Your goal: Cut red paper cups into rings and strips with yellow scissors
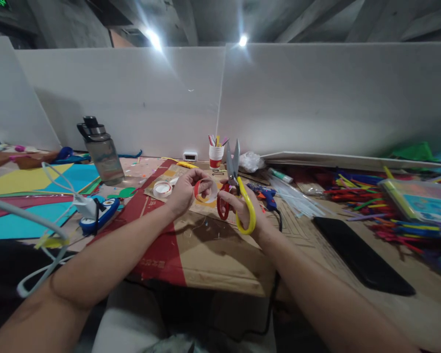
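My left hand (185, 192) is closed on a thin red-and-white ring (213, 191) that looks like a band of paper cup, held up above the cardboard. My right hand (238, 205) grips a pair of scissors (248, 215) with one yellow and one red handle loop. Their blades point upward and stand slightly apart, to the right of the ring. Both hands are close together over the middle of the cardboard (220, 260). Just left of my left hand lies a round white piece with a red edge (162, 189), like a cut cup bottom.
A stack of paper cups (216, 156) holding pens stands behind my hands. Beyond my right hand lies a blue glue gun (266, 195). A black phone (360, 255) and colourful pipe cleaners (367, 198) are at right. A water bottle (105, 154), coloured paper (25, 218) and white cables (57, 240) occupy the left.
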Demonstrator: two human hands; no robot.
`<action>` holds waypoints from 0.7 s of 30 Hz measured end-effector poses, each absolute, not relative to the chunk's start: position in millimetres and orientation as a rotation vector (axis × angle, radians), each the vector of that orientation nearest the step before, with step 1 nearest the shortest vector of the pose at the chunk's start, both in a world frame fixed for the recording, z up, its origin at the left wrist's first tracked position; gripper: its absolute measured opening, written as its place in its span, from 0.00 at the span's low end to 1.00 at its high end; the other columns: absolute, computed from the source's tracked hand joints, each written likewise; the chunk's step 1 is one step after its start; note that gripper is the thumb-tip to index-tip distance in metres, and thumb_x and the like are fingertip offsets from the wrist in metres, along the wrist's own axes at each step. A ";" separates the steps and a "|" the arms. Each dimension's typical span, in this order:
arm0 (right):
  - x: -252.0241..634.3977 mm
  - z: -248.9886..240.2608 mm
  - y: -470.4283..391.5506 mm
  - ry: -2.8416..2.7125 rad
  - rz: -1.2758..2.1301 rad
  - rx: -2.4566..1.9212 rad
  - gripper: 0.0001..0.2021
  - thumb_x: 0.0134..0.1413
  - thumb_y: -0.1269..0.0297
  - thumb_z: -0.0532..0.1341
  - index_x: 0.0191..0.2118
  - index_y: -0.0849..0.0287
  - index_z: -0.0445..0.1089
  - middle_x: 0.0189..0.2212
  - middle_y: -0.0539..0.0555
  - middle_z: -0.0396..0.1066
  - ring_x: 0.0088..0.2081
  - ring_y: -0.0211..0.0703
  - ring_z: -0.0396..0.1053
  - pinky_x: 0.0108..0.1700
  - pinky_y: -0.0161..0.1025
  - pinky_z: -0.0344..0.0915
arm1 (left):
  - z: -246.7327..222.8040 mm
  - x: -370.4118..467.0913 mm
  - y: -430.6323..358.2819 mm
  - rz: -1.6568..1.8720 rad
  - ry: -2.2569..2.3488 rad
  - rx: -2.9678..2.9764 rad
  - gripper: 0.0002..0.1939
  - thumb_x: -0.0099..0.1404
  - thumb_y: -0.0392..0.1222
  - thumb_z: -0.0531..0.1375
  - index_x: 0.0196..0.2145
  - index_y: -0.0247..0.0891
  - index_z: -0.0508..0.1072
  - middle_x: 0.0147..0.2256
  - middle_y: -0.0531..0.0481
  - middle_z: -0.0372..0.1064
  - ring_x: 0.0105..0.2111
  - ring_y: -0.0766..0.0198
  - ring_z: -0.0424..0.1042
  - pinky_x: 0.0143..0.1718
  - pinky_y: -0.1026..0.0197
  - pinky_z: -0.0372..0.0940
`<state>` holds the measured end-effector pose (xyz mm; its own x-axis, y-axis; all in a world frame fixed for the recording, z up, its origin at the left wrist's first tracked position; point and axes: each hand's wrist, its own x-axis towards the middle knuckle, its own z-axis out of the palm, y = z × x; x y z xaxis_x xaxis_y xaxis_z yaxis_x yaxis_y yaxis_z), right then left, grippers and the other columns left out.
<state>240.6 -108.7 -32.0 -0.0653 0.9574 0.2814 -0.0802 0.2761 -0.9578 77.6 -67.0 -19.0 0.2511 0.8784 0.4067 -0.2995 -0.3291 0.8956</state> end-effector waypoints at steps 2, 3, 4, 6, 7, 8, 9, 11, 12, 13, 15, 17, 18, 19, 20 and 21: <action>238.2 -32.5 -111.2 -1.346 1.140 -0.912 0.21 0.47 0.50 0.67 0.44 0.53 0.65 0.22 0.43 0.63 0.20 0.35 0.62 0.21 0.34 0.61 | -20.2 78.2 -66.3 1.346 0.622 1.413 0.17 0.51 0.42 0.71 0.31 0.35 0.68 0.24 0.57 0.66 0.21 0.74 0.63 0.23 0.69 0.60; 237.0 -33.4 -112.0 -1.349 1.170 -0.921 0.20 0.48 0.48 0.65 0.42 0.54 0.64 0.21 0.43 0.62 0.19 0.35 0.61 0.20 0.34 0.60 | -21.4 77.8 -65.0 1.346 0.632 1.423 0.16 0.52 0.42 0.70 0.31 0.35 0.68 0.24 0.57 0.65 0.21 0.74 0.63 0.23 0.69 0.59; 236.1 -34.4 -112.4 -1.348 1.192 -0.938 0.20 0.50 0.47 0.64 0.41 0.54 0.63 0.20 0.43 0.62 0.18 0.34 0.60 0.19 0.33 0.59 | -22.9 76.9 -63.2 1.343 0.636 1.435 0.14 0.53 0.42 0.69 0.30 0.35 0.68 0.23 0.57 0.64 0.21 0.74 0.62 0.23 0.69 0.59; 234.9 -36.4 -112.5 -1.345 1.198 -0.973 0.20 0.51 0.45 0.63 0.39 0.55 0.62 0.19 0.43 0.61 0.17 0.34 0.59 0.18 0.32 0.57 | -26.1 74.8 -58.9 1.348 0.625 1.416 0.13 0.54 0.42 0.68 0.29 0.35 0.67 0.23 0.57 0.62 0.21 0.74 0.62 0.22 0.69 0.58; 234.8 -37.3 -112.2 -1.345 1.184 -0.982 0.20 0.51 0.46 0.64 0.40 0.55 0.62 0.19 0.43 0.62 0.17 0.33 0.59 0.17 0.32 0.57 | -27.4 73.9 -56.9 1.350 0.624 1.390 0.14 0.53 0.42 0.68 0.29 0.35 0.66 0.23 0.57 0.62 0.21 0.74 0.62 0.21 0.69 0.57; 234.9 -37.9 -111.7 -1.345 1.168 -0.981 0.20 0.50 0.46 0.64 0.40 0.55 0.63 0.20 0.43 0.62 0.18 0.33 0.59 0.17 0.31 0.57 | -28.3 73.4 -55.4 1.354 0.637 1.356 0.15 0.52 0.42 0.68 0.30 0.36 0.66 0.23 0.58 0.63 0.20 0.73 0.63 0.21 0.69 0.57; 235.3 -38.3 -111.1 -1.340 1.157 -0.975 0.20 0.50 0.47 0.65 0.41 0.55 0.63 0.20 0.42 0.62 0.18 0.33 0.59 0.17 0.31 0.57 | -28.8 73.4 -54.5 1.354 0.662 1.321 0.16 0.51 0.42 0.68 0.30 0.36 0.65 0.23 0.57 0.64 0.20 0.73 0.64 0.20 0.68 0.57; 236.7 -38.7 -109.3 -1.322 1.161 -0.982 0.21 0.48 0.48 0.66 0.42 0.55 0.64 0.21 0.43 0.62 0.18 0.32 0.59 0.18 0.30 0.58 | -28.3 74.6 -55.0 1.348 0.742 1.264 0.16 0.49 0.42 0.68 0.30 0.37 0.64 0.21 0.57 0.65 0.18 0.71 0.64 0.18 0.68 0.55; 237.8 -38.9 -107.9 -1.315 1.166 -1.002 0.21 0.48 0.48 0.67 0.42 0.55 0.64 0.22 0.43 0.63 0.18 0.32 0.59 0.18 0.30 0.59 | -27.5 75.5 -56.1 1.338 0.779 1.246 0.16 0.48 0.41 0.67 0.30 0.37 0.63 0.20 0.57 0.65 0.17 0.71 0.64 0.18 0.68 0.53; 239.0 -39.2 -106.2 -1.313 1.167 -1.033 0.21 0.47 0.48 0.67 0.42 0.55 0.64 0.23 0.43 0.63 0.18 0.32 0.60 0.18 0.30 0.59 | -26.5 76.2 -57.5 1.325 0.802 1.230 0.16 0.48 0.41 0.67 0.30 0.37 0.63 0.19 0.57 0.64 0.17 0.71 0.64 0.17 0.68 0.52; 241.8 -40.3 -102.1 -1.327 1.142 -1.103 0.22 0.47 0.48 0.67 0.42 0.56 0.65 0.23 0.44 0.65 0.18 0.32 0.59 0.17 0.30 0.58 | -24.8 76.7 -60.1 1.313 0.814 1.201 0.16 0.47 0.40 0.67 0.30 0.37 0.64 0.19 0.57 0.64 0.16 0.71 0.63 0.17 0.68 0.52; 244.1 -41.7 -98.2 -1.343 1.109 -1.134 0.23 0.46 0.48 0.68 0.43 0.56 0.66 0.24 0.45 0.66 0.17 0.31 0.59 0.16 0.30 0.57 | -24.1 75.5 -60.8 1.318 0.782 1.184 0.16 0.47 0.40 0.68 0.30 0.37 0.64 0.20 0.57 0.65 0.17 0.71 0.64 0.18 0.68 0.54; 244.8 -42.2 -96.8 -1.339 1.103 -1.129 0.24 0.45 0.48 0.68 0.44 0.56 0.66 0.25 0.45 0.66 0.18 0.32 0.59 0.16 0.30 0.57 | -24.3 74.5 -60.2 1.317 0.755 1.185 0.17 0.47 0.40 0.69 0.30 0.37 0.64 0.21 0.56 0.65 0.18 0.71 0.64 0.19 0.68 0.55; 245.1 -42.4 -96.2 -1.331 1.107 -1.115 0.25 0.45 0.48 0.68 0.46 0.56 0.66 0.24 0.45 0.66 0.18 0.32 0.59 0.16 0.30 0.57 | -24.9 73.4 -59.2 1.308 0.726 1.193 0.18 0.46 0.39 0.70 0.30 0.36 0.65 0.22 0.56 0.66 0.19 0.71 0.65 0.20 0.68 0.56; 245.0 -42.1 -96.3 -1.321 1.116 -1.096 0.25 0.46 0.47 0.68 0.47 0.56 0.65 0.23 0.45 0.66 0.18 0.33 0.60 0.16 0.31 0.57 | -25.8 72.4 -58.0 1.290 0.695 1.206 0.19 0.46 0.39 0.71 0.30 0.36 0.65 0.23 0.56 0.66 0.20 0.71 0.66 0.21 0.67 0.58; 244.6 -41.4 -97.1 -1.310 1.120 -1.080 0.26 0.46 0.47 0.67 0.47 0.55 0.65 0.22 0.44 0.65 0.18 0.33 0.59 0.16 0.31 0.57 | -26.8 71.5 -56.7 1.267 0.666 1.220 0.20 0.45 0.40 0.72 0.30 0.36 0.65 0.24 0.56 0.66 0.21 0.71 0.66 0.23 0.67 0.60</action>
